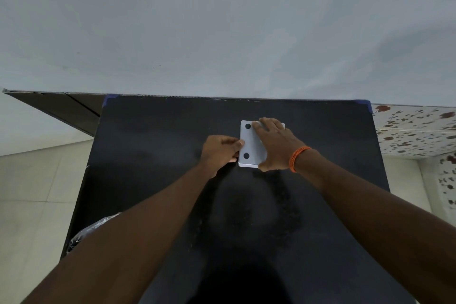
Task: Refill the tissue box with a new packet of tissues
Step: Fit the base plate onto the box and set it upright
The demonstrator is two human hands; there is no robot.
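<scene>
The tissue box (253, 147) is lying base-up at the table (148, 155) centre, toward 12 o'clock. Right hand (276, 145) is pressing flat; left hand (220, 154) fingers are pinching its edge. Refilling appears barely begun; packet (86, 232) at 7 o'clock.

A plain home room: black table (160, 180), tiled floor (29, 180), floral wall tiles (414, 128).
</scene>
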